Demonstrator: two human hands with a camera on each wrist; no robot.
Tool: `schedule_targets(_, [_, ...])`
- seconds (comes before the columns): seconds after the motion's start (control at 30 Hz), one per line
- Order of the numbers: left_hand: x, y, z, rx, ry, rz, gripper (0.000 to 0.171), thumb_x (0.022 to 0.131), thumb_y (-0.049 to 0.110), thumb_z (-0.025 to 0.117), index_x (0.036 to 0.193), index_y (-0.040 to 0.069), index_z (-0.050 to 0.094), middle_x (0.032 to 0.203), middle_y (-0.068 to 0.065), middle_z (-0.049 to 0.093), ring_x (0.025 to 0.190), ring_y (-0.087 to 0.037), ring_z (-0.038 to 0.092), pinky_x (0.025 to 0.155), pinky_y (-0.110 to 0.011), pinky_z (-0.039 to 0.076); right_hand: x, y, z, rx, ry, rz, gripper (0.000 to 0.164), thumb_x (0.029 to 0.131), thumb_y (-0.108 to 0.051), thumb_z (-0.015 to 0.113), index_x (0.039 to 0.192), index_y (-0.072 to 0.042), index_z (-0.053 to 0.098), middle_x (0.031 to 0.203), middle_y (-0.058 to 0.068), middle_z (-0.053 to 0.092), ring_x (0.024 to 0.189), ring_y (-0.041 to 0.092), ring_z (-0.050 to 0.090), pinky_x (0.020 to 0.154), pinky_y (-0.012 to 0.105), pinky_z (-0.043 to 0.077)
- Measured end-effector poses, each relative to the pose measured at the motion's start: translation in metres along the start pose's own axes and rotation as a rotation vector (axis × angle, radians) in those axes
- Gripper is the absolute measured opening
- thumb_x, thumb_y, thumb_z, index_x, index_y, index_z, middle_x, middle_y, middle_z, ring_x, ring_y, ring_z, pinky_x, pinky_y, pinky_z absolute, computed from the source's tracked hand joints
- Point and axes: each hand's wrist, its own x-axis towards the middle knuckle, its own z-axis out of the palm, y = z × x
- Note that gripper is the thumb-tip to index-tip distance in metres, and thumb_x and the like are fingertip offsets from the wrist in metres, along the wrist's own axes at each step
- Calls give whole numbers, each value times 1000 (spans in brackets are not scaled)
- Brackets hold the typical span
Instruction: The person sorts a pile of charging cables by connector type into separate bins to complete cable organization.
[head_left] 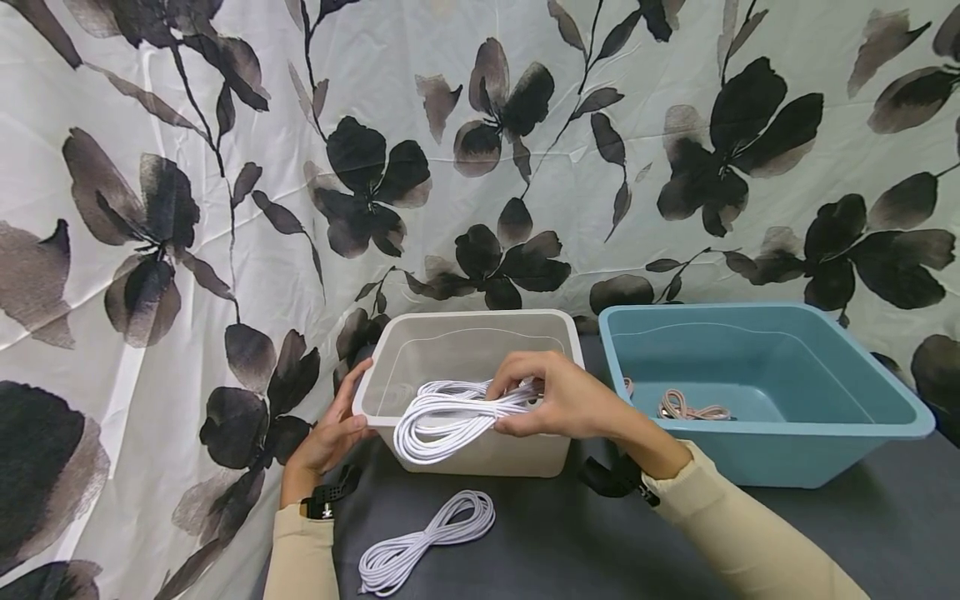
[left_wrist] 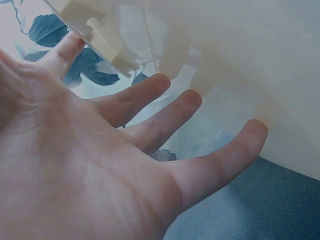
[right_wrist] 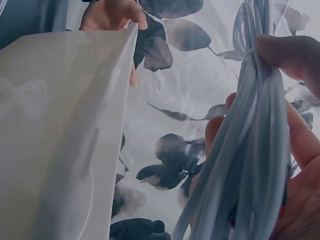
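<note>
The right hand (head_left: 570,404) has its fingers and thumb curled round a bundled coil of white cable (head_left: 442,417), pinching it near one end. The coil hangs across the near rim of the cream rectangular plastic bin (head_left: 558,329), partly over the inside and partly drooping down the outer front wall. In the right wrist view the same cable strands (right_wrist: 255,150) run through the palm, clamped between thumb and fingers.

The left hand (head_left: 330,437) lies with straight, spread fingers against the left outer wall of the cream bin, near its corner; it steadies the bin and grips nothing. The left wrist view shows the open palm (left_wrist: 100,165) with fingertips touching the pale bin wall (left_wrist: 260,60).

On the dark grey surface (head_left: 825,533), just in front of the cream bin, a second white cable bundle (head_left: 423,542) lies untouched. To the right stands a blue rectangular plastic tub (head_left: 885,392), touching or just beside the cream bin, with a small pinkish coiled cable (head_left: 690,408) on its floor.

As a judgement, the work looks part-way: one pinkish cable sits in the blue tub, one white coil is in hand at the cream bin's rim, not yet released inside, and one white coil is left on the surface.
</note>
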Motion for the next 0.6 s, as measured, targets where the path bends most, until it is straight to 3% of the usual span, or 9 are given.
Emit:
schedule_targets(0.27, [0,0,1,3,3,-10,91,97,17,60,165,29,0,163,-18,7,132,-18,51,98,-43,52,30,6,-15,9,-45,26,20,81,-15,85,99,-22,79,96,-7,72,91,15,62,80,34,50])
schedule_targets(0.43, [0,1,1,4,4,-9,91,97,17,60,165,28,1,162,-14,9,134,-26,49,99,-44,52,53,14,-24,10,-66,88,20,82,-15,85,101,-18,79,98,-3,73,95,19,63,87,40,49])
schedule_targets(0.6, [1,-1,0,1,2,-14,90,97,16,60,165,29,1,161,-17,9,132,-26,48,98,-44,51,72,29,-30,43,-92,180,20,81,-14,85,100,-16,78,99,0,72,94,21,62,82,37,49])
